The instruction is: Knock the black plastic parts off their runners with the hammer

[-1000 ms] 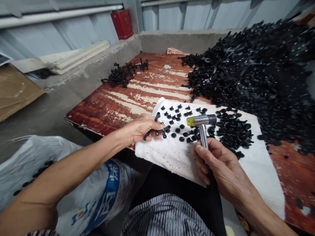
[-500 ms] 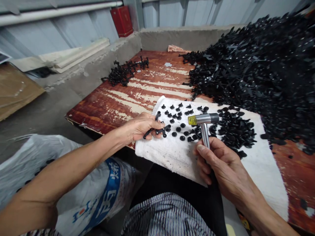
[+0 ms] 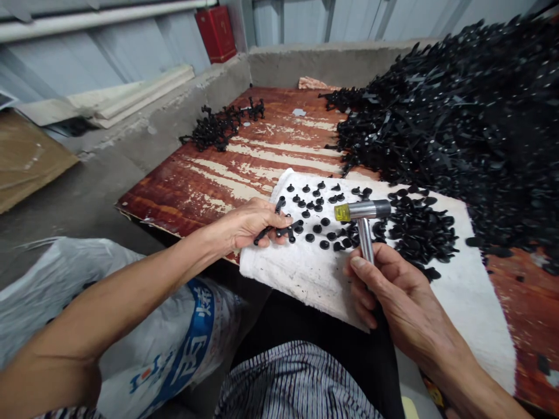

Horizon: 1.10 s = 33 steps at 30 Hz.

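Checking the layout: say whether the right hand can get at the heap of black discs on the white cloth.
Probably yes: the heap of black discs lies just beyond the right hand, with nothing seen between, though the hammer in that hand may hinder picking.

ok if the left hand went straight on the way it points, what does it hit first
Probably the black discs on the white cloth, just past the black piece the left hand holds; its height above the cloth is unclear.

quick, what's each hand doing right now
Left hand: closed on a black branched part, over the white cloth's edge.
Right hand: closed around the hammer, head raised over the cloth.
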{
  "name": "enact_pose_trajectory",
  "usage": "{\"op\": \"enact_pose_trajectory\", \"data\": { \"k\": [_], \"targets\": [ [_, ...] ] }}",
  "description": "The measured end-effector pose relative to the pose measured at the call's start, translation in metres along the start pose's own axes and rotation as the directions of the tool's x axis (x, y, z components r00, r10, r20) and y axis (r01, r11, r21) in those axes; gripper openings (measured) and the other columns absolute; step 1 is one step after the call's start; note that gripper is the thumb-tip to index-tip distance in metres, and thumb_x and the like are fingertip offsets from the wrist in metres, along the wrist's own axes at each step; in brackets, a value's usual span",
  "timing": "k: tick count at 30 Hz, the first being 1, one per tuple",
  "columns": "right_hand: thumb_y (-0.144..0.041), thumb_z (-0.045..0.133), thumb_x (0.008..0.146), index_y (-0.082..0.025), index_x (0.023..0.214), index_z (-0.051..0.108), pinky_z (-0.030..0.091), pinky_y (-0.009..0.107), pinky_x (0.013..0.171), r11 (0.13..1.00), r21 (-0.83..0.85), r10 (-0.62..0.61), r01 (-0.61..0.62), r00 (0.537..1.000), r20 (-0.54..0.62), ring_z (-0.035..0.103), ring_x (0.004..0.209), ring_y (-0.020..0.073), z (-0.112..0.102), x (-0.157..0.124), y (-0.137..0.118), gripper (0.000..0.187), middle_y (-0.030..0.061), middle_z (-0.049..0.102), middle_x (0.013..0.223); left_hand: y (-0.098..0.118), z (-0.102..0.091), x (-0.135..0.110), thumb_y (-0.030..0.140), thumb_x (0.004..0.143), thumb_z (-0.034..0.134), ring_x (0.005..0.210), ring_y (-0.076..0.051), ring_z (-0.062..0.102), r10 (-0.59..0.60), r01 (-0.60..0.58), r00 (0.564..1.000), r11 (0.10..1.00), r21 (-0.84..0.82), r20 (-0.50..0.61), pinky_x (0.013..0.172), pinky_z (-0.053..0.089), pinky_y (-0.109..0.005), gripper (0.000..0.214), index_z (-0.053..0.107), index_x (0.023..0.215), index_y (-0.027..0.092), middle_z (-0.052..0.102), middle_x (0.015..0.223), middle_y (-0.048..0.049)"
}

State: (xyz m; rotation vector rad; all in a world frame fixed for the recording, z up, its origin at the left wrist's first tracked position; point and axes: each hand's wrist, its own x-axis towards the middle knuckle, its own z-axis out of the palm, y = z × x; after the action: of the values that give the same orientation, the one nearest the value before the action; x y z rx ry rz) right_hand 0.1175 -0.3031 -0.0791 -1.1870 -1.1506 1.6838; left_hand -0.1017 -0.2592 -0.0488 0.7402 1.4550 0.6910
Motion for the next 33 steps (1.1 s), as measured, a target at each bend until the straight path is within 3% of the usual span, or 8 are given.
{"op": "enact_pose_trajectory", "data": {
  "k": [14, 18, 21, 24, 27, 29, 33],
  "targets": [
    [-0.048, 0.07, 0.076, -0.022, 0.079, 0.052, 0.033, 0.016, 0.027, 0.999, -0.037, -0.018, 0.018, 1.0, 0.009, 0.036, 0.037, 0.0045, 0.0, 0.001, 0.001, 0.032, -0.0046, 0.051, 0.065, -0.002, -0.001, 0.002, 0.006, 0.076, 0.065, 0.035, -0.009, 0.051, 0.019, -0.019, 1.0, 0.999, 0.027, -0.013, 0.028, 0.022, -0.016, 0.021, 0.057, 0.057, 0.011, 0.059, 0.046, -0.0066],
    [-0.051, 0.061, 0.082, -0.023, 0.084, 0.055, 0.033, 0.019, 0.029, 0.982, -0.186, -0.032, 0.038, 0.999, 0.036, 0.037, 0.037, 0.0069, -0.004, -0.001, -0.002, 0.029, -0.004, 0.051, 0.063, -0.001, -0.004, 0.006, 0.007, 0.071, 0.07, 0.034, -0.008, 0.05, 0.014, -0.014, 1.0, 0.999, 0.045, -0.001, 0.028, 0.021, -0.017, 0.019, 0.057, 0.057, 0.011, 0.059, 0.046, -0.006],
    [-0.043, 0.054, 0.089, -0.024, 0.103, 0.06, 0.042, 0.022, 0.038, 0.871, -0.449, -0.182, 0.199, 0.98, 0.081, 0.048, 0.046, 0.012, -0.005, -0.003, -0.007, 0.024, -0.0002, 0.056, 0.066, 0.0, -0.005, 0.008, 0.007, 0.072, 0.068, 0.033, -0.008, 0.048, 0.001, 0.0, 1.0, 0.997, 0.083, -0.009, 0.029, 0.021, -0.017, 0.02, 0.057, 0.056, 0.012, 0.059, 0.046, -0.0068],
    [-0.028, 0.047, 0.091, -0.024, 0.13, 0.053, 0.054, 0.032, 0.063, 0.662, -0.599, -0.434, 0.451, 0.882, 0.185, 0.061, 0.068, 0.0177, -0.001, 0.0, -0.011, 0.039, 0.0083, 0.065, 0.093, 0.0, -0.004, 0.009, 0.007, 0.073, 0.067, 0.035, -0.008, 0.05, 0.0, 0.003, 0.999, 0.995, 0.103, -0.032, 0.029, 0.02, -0.016, 0.019, 0.058, 0.057, 0.012, 0.06, 0.047, -0.007],
    [-0.017, 0.041, 0.09, -0.023, 0.141, 0.047, 0.054, 0.041, 0.079, 0.519, -0.638, -0.508, 0.569, 0.805, 0.306, 0.063, 0.078, 0.0205, 0.003, 0.007, -0.011, 0.051, 0.0117, 0.064, 0.108, 0.0, -0.004, 0.009, 0.007, 0.072, 0.068, 0.035, -0.008, 0.052, 0.019, -0.016, 0.999, 0.994, 0.108, -0.033, 0.028, 0.019, -0.017, 0.017, 0.059, 0.058, 0.011, 0.062, 0.049, -0.0077],
    [-0.015, 0.043, 0.087, -0.023, 0.141, 0.05, 0.055, 0.043, 0.076, 0.496, -0.657, -0.467, 0.568, 0.812, 0.349, 0.062, 0.074, 0.0218, 0.003, 0.012, -0.009, 0.055, 0.0109, 0.065, 0.098, 0.001, -0.004, 0.008, 0.008, 0.071, 0.068, 0.033, -0.008, 0.049, 0.02, -0.018, 1.0, 0.994, 0.111, -0.015, 0.028, 0.019, -0.017, 0.018, 0.059, 0.057, 0.011, 0.061, 0.048, -0.0079],
    [-0.014, 0.052, 0.078, -0.027, 0.134, 0.059, 0.057, 0.039, 0.061, 0.554, -0.644, -0.408, 0.528, 0.846, 0.343, 0.056, 0.056, 0.0179, -0.001, 0.017, -0.003, 0.058, 0.0059, 0.06, 0.079, 0.002, -0.006, 0.007, 0.008, 0.07, 0.067, 0.034, -0.008, 0.048, 0.012, -0.017, 0.999, 0.994, 0.111, 0.045, 0.028, 0.022, -0.018, 0.014, 0.06, 0.058, 0.011, 0.06, 0.047, -0.0066]
  ]
}}
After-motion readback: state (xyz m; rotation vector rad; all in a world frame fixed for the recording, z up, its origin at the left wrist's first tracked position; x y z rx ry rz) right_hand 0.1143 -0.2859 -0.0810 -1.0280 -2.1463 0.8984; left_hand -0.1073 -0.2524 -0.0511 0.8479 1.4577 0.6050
